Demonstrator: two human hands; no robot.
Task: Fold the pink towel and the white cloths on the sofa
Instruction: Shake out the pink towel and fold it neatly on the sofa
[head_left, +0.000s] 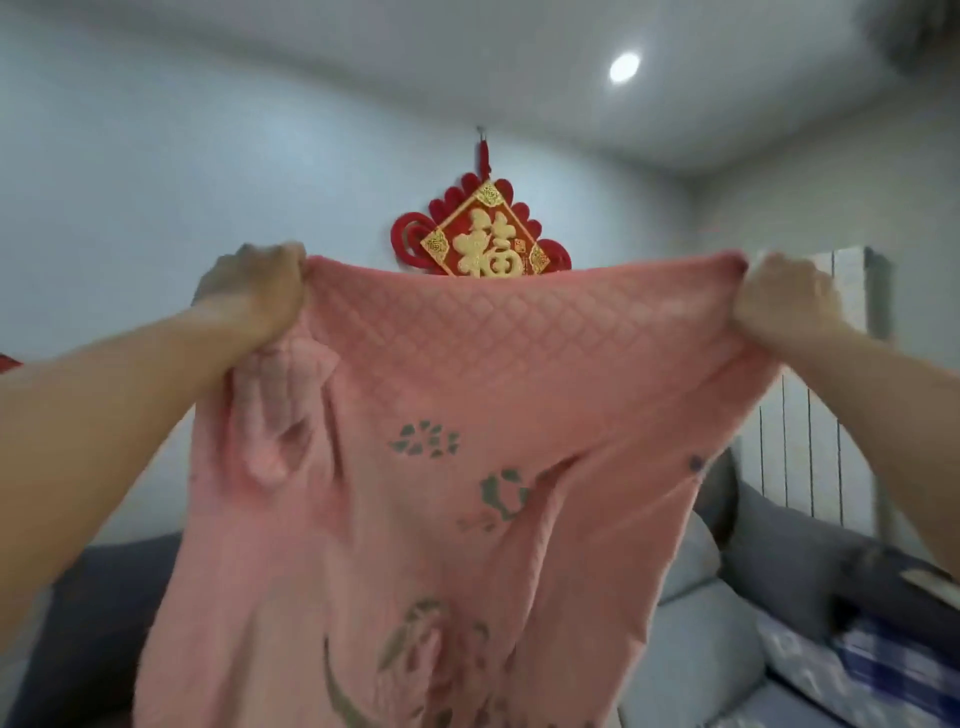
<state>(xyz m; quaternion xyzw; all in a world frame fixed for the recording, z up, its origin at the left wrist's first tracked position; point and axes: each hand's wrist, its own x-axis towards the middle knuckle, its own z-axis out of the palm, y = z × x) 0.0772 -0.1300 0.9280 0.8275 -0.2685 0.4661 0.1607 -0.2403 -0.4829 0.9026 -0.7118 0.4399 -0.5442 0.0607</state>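
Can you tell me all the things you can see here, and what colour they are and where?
pink quilted towel with grey-green flower prints: one, pink, held up in the middle, hanging down
red and gold knot ornament: one, red and gold, on the wall behind the towel's top edge
round ceiling light: one, white, top right
white ribbed radiator: one, white, right wall
grey sofa cushions: several, grey, lower right
blue and white checked cloth: one, bottom right corner
left hand: one, grips the towel's upper left corner
right hand: one, grips the upper right corner
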